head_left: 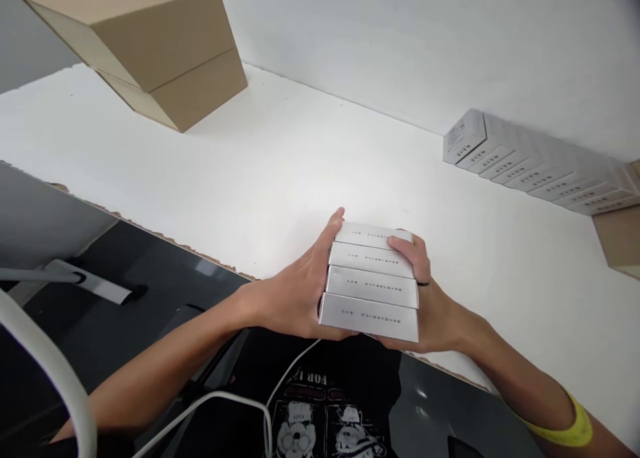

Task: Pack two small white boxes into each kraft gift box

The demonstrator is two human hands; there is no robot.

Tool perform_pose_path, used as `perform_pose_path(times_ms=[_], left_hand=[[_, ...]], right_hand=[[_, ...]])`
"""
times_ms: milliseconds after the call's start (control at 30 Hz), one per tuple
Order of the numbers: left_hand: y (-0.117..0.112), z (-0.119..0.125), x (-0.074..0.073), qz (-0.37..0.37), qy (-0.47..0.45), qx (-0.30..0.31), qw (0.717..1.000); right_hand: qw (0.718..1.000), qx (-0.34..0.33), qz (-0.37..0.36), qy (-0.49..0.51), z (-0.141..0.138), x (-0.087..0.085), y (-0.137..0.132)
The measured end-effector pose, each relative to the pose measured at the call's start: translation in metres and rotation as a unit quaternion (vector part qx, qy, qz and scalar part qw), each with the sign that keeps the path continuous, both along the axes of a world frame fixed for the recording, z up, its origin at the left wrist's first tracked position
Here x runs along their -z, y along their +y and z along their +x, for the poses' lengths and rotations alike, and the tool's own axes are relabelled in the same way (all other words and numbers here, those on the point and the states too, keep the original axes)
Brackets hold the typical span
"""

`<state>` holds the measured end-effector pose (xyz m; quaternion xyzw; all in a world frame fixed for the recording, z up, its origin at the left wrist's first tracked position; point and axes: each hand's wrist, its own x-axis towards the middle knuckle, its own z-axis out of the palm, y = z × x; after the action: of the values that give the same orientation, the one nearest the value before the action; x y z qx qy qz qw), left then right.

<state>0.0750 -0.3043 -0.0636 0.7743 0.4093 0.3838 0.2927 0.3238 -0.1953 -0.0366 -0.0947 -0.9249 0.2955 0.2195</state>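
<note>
Several slim white boxes (370, 284) with small dark print are held together as one block near the table's front edge. My left hand (305, 288) is wrapped round the left side of the block, its thumb up along the far corner. On the right side, my right hand (430, 305) closes on the same boxes, with its thumb on the face of the farthest one. The fingers beneath the block are mostly hidden.
A row of similar white boxes (540, 161) stands against the wall at the right, beside a cardboard box (617, 238). A larger open cardboard carton (165, 51) sits at the back left. The white table (280, 158) has a rough front edge. White cables (225, 396) hang at the lower left.
</note>
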Motion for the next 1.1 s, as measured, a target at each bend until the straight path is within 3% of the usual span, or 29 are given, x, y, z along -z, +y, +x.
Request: perform_pose_path(times_ms=[133,267,367,433,467,533,600,733,800,900,1000,1100], left_hand=[[-0.005,-0.004,-0.001,0.025,-0.03,-0.024,0.999],[-0.025,-0.024,-0.005,0.128,-0.117,-0.14,0.975],[-0.058,-0.053,-0.003,0.251,-0.178,-0.274,0.911],[-0.088,-0.076,0.002,0.31,-0.151,-0.335,0.877],[-0.104,-0.087,0.005,0.314,-0.111,-0.348,0.876],[-0.136,-0.107,0.015,0.258,0.01,-0.359,0.897],[-0.162,-0.122,0.03,0.136,0.14,-0.35,0.916],[-0.188,-0.138,0.081,-0.074,0.288,-0.348,0.889],[-0.187,-0.142,0.105,-0.18,0.284,-0.354,0.873],[-0.177,-0.143,0.124,-0.325,0.223,-0.331,0.857],[-0.166,-0.142,0.126,-0.351,0.182,-0.335,0.855],[-0.159,-0.142,0.125,-0.348,0.167,-0.338,0.859]], right_hand=[[0.993,0.027,-0.029,-0.116,0.013,-0.044,0.013],[0.976,0.081,0.101,-0.173,0.008,-0.089,0.032],[0.963,0.063,0.167,-0.203,-0.012,-0.095,0.042],[0.959,0.032,0.181,-0.217,-0.025,-0.089,0.045],[0.959,0.02,0.177,-0.221,-0.03,-0.086,0.045],[0.961,0.016,0.154,-0.231,-0.036,-0.084,0.047],[0.963,0.033,0.127,-0.236,-0.041,-0.089,0.05],[0.964,0.064,0.165,-0.196,-0.079,-0.099,0.066],[0.958,0.067,0.242,-0.139,-0.119,-0.088,0.079],[0.936,0.106,0.331,-0.059,-0.19,-0.049,0.096],[0.923,0.14,0.355,-0.058,-0.251,-0.011,0.099],[0.922,0.152,0.35,-0.067,-0.284,0.001,0.09]])
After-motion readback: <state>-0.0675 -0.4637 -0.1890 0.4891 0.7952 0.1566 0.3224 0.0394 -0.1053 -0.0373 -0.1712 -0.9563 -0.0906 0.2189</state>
